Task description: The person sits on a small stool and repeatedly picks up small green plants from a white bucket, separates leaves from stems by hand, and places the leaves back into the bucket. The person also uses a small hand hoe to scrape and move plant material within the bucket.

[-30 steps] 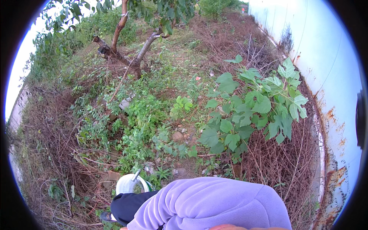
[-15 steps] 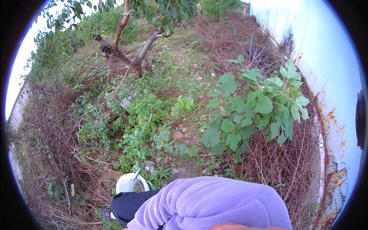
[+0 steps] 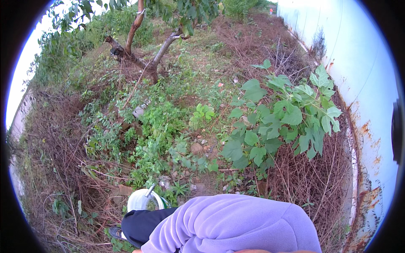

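Right by the white bucket (image 3: 136, 201), imo the wearer should keep that purple sleeve (image 3: 249, 219) clear, but can't tell if the out-of-view hands are spread or pinching.

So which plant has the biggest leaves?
The bush on the right, beside the pale blue wall: its leaves look much broader than those of the low weeds in the middle or the tree at upper left.
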Motion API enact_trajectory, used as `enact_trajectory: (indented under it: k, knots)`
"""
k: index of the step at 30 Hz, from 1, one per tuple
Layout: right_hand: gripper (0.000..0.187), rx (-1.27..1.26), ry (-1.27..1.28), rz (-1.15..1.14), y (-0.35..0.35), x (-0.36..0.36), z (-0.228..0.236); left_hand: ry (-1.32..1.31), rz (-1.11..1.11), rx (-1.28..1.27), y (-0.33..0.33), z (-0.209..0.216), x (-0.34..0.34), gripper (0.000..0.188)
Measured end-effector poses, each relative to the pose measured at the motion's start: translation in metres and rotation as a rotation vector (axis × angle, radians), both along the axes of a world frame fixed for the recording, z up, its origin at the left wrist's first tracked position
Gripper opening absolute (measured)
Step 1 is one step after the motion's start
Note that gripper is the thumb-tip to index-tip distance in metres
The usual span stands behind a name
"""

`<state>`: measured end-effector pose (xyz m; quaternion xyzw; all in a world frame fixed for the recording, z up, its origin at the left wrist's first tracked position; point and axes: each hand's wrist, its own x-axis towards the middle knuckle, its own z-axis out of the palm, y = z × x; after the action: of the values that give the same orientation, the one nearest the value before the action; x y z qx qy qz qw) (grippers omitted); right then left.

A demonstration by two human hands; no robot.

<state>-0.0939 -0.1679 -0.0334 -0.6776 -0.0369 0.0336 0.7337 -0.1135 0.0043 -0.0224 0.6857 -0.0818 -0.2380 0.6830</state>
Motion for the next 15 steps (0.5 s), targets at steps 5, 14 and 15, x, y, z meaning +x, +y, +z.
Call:
enact_trajectory:
  k: [5,14,15]
  knots:
    - [0.027,0.022,0.007,-0.001,-0.0028,-0.0027,-0.0014,0.039,0.032,0.018,-0.0013,-0.0024,-0.0023,0.025]
    - [0.024,0.082,0.020,-0.015,-0.0073,-0.0005,0.0004,0.034,0.041,0.061,-0.0092,-0.0023,-0.0040,0.024]
    - [0.023,0.089,0.023,-0.019,-0.0074,-0.0005,0.0001,0.035,0.042,0.064,-0.0089,-0.0024,-0.0040,0.024]
